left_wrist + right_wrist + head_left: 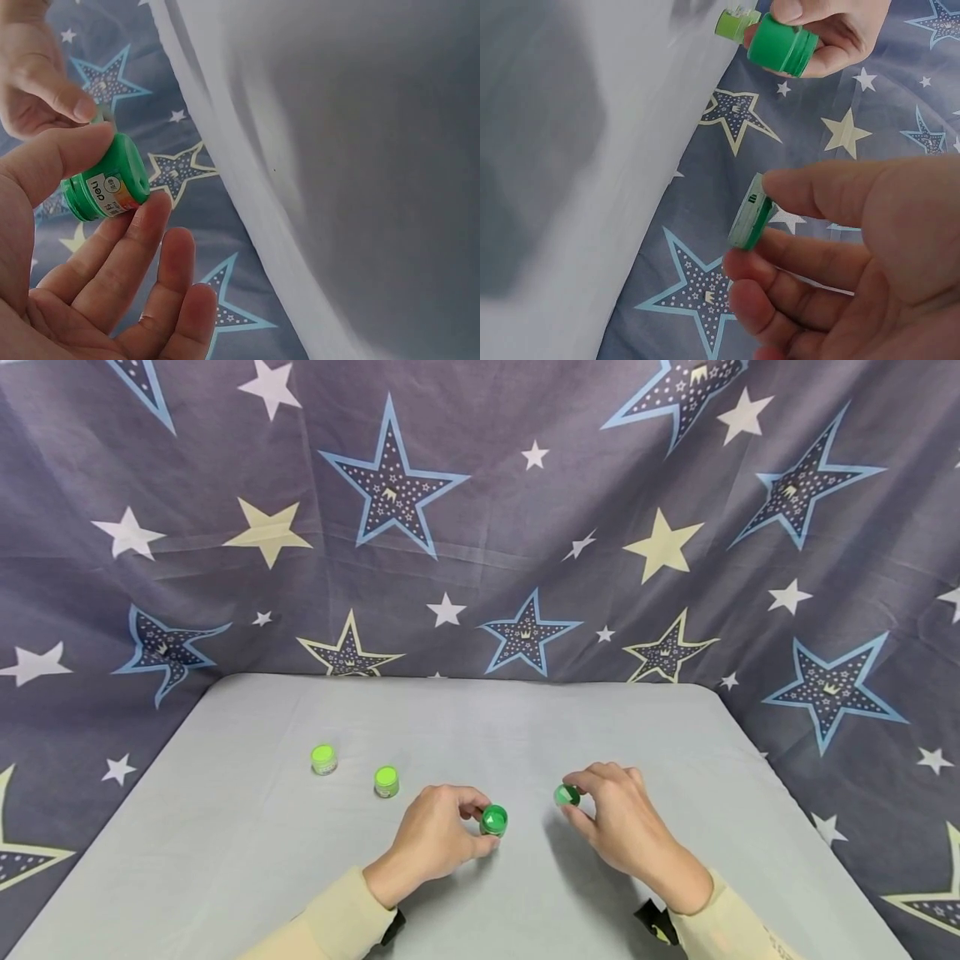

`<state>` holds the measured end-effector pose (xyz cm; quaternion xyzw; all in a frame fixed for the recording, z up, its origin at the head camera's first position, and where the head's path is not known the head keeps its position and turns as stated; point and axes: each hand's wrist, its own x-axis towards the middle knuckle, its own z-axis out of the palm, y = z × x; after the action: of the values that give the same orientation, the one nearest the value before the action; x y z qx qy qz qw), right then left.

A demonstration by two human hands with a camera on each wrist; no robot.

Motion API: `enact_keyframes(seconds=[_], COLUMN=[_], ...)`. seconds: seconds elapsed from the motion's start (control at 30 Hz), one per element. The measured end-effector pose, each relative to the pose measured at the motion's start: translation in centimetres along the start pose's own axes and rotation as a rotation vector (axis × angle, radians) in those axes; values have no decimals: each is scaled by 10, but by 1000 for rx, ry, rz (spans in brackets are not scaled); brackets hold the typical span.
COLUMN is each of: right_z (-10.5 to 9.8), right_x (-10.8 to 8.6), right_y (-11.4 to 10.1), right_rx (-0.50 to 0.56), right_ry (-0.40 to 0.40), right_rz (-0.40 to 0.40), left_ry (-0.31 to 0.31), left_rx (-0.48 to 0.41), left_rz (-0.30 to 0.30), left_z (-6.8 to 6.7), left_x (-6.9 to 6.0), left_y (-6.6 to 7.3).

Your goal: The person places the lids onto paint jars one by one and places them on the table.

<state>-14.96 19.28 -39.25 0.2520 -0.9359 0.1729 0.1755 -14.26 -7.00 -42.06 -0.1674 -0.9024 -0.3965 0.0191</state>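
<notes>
Between thumb and fingers my left hand point(438, 831) pinches a small dark green paint jar point(493, 821) by its sides. Its lid is off, and the green inside faces up. In the left wrist view the jar point(112, 180) shows a printed label. My right hand point(618, 810) pinches a round lid point(567, 795) by its edge, apart from the jar. From the right wrist view this lid point(751, 214) has a pale top and a green rim, held between thumb and fingertips. Both hands are over the middle of the table.
Two light green capped jars, one point(386, 782) nearer the left hand and another point(324, 759) farther left, stand on the pale tablecloth point(247, 827). A dark curtain point(480, 568) with stars hangs behind the table's back edge.
</notes>
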Motion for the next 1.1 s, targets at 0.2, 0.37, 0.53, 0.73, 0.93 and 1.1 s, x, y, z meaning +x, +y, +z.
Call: enact_keyframes(seconds=[0.2, 0.37, 0.53, 0.73, 0.93, 1.1], right_z=[-1, -1, -1, 0, 0, 0], right_x=[0, 0, 1, 1, 1, 2], right_y=[-5, -10, -14, -18, -22, -26], right_rx=[9, 21, 27, 36, 49, 56], right_ry=[-15, -11, -2, -16, -9, -6], right_rz=[-10, -29, -48, -50, -63, -83], left_ry=[1, -3, -6, -4, -5, -9], left_rx=[-2, -1, 3, 8, 7, 2], left_rz=[5, 3, 12, 23, 30, 39], left_z=[2, 4, 5, 6, 8, 9], left_x=[0, 1, 3, 4, 4, 4], left_y=[1, 0, 1, 2, 2, 3])
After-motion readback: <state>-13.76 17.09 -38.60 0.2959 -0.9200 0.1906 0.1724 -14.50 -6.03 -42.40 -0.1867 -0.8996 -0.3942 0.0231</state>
